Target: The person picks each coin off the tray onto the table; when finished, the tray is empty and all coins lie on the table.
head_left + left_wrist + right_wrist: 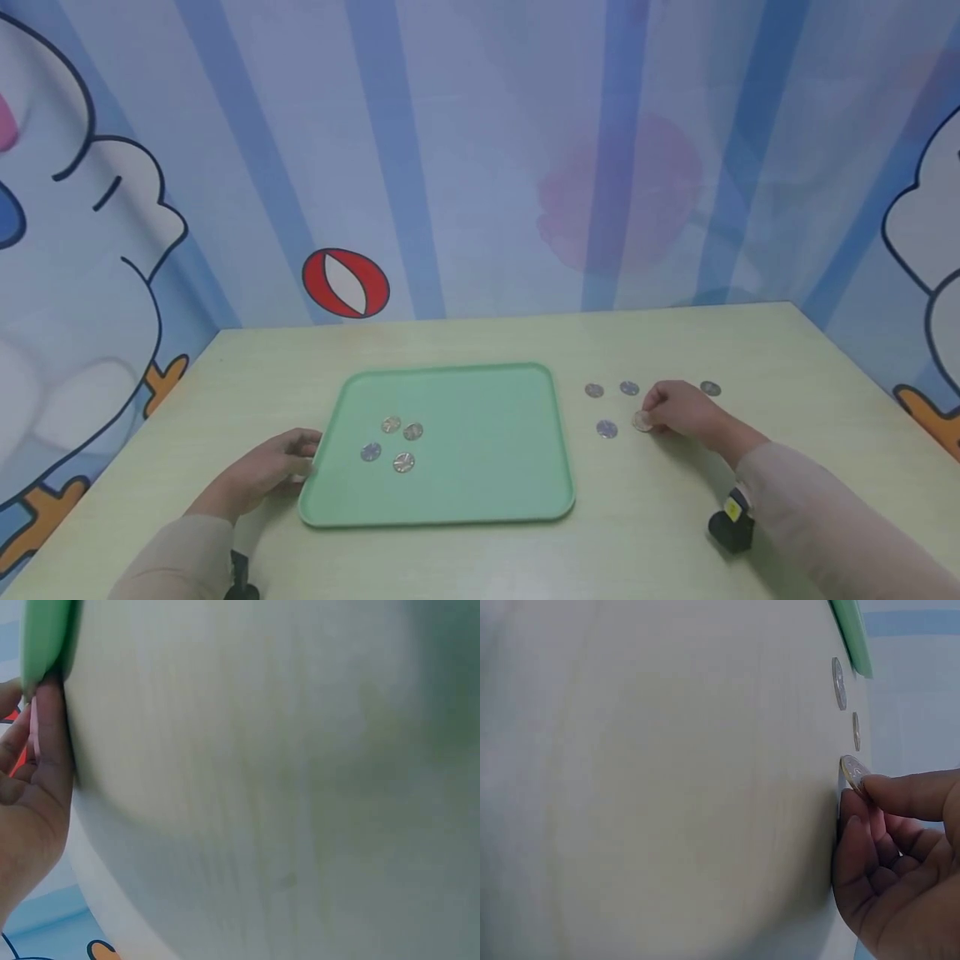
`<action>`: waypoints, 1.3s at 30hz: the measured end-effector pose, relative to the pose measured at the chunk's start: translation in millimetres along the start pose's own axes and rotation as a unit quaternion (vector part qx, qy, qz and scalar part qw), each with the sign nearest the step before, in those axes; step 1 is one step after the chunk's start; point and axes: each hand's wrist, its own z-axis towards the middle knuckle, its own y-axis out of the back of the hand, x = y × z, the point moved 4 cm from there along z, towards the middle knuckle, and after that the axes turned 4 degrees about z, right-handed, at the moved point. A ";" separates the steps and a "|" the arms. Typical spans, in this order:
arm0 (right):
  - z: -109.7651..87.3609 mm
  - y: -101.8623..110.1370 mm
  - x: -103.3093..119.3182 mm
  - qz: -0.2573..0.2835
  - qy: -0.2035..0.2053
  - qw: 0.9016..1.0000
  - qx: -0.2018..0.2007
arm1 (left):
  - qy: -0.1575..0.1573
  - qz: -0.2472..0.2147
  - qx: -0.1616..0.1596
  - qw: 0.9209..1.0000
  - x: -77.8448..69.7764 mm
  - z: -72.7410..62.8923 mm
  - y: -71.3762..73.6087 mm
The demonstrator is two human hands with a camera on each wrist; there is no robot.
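Between the thumb and fingertips of my right hand (682, 410), a silver coin (641, 421) is pinched just at the table surface, right of the tray. The right wrist view shows this coin (852, 771) tilted up on its edge, the right hand (907, 862) low against the table. A green tray (487, 450) lies flat, with several coins (403, 462) grouped on its left half. My left hand (266, 467) touches the tray's left rim with relaxed fingers. Up close, the left hand (37, 772) meets the green rim (43, 637).
Near the right hand lie loose coins: one (607, 429) to its left, two farther back, a coin (594, 390) and another coin (629, 388), and one (710, 388) behind the hand. The pale table (465, 558) ends at a blue striped backdrop (480, 167).
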 end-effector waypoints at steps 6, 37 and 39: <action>2.5 -0.7 4.6 -0.028 -0.004 1.000 0.000 | -0.004 0.005 -0.002 1.000 -0.1 -0.5 -0.2; -0.8 2.0 4.7 -0.045 -0.006 0.999 -0.002 | -0.002 0.007 -0.002 1.000 0.4 -0.1 -0.3; -1.2 2.4 7.6 -0.035 -0.008 0.999 0.000 | -0.002 0.008 -0.003 1.000 0.5 -0.5 -0.1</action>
